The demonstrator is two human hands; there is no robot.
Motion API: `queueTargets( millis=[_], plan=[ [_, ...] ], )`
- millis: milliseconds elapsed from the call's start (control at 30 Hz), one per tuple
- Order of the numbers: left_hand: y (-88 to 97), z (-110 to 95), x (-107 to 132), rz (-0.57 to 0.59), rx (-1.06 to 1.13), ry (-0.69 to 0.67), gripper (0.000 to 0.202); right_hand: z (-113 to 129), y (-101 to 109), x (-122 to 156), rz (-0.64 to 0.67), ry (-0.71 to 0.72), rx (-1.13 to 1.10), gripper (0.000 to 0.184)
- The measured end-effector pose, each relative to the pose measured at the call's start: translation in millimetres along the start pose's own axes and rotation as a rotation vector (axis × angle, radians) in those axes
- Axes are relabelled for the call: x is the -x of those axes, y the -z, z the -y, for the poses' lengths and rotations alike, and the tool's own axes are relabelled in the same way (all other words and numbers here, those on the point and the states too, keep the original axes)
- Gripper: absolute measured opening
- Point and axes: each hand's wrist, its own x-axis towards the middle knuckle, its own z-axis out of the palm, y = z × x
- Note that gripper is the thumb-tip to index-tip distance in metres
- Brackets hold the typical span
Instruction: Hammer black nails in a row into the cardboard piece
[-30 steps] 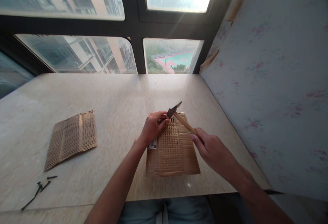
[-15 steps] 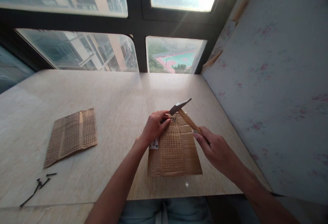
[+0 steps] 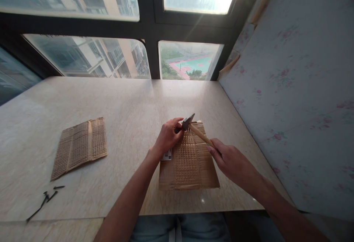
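Note:
A brown cardboard sheet (image 3: 190, 164) full of small holes lies on the marble table (image 3: 132, 105) in front of me. My right hand (image 3: 229, 162) grips the wooden handle of a hammer (image 3: 197, 131), whose dark metal head is down at the sheet's far edge. My left hand (image 3: 168, 137) rests on that far left corner, fingers pinched together right beside the hammer head, around a small dark nail that is mostly hidden.
A second perforated cardboard sheet (image 3: 80, 147) lies to the left. Several dark nails (image 3: 45, 199) lie near the front left edge. Windows stand behind the table; a papered wall (image 3: 290, 87) closes the right side.
The hammer head rose a little and has come back down onto the spot by my left fingers. My left hand stayed put on the cardboard.

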Motion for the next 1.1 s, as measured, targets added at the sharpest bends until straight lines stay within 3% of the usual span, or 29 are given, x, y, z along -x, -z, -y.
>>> queueTargets(
  millis=[167,300,533,733,1100],
  plan=[
    [-0.5,-0.6,0.4,0.006,0.047,0.033,0.036,0.3,-1.3,-2.1,-0.05,0.011,-0.006,0.027],
    [-0.5,-3.1,-0.2,0.002,0.051,0.052,0.037,0.4,0.8,-4.1,0.003,-0.008,0.023,0.023],
    [-1.2,-5.4,-3.5,0.012,0.055,0.119,0.037,-1.4,6.7,0.2,-0.082,0.007,-0.108,0.027],
    [2.5,-13.1,-7.9,0.032,0.041,0.174,0.04,-5.2,4.1,4.4,-0.049,0.002,-0.172,0.029],
    [7.7,-17.4,-11.7,0.085,0.009,0.147,0.043,-16.8,-3.3,6.4,-0.079,-0.038,-0.225,0.035]
  ],
)
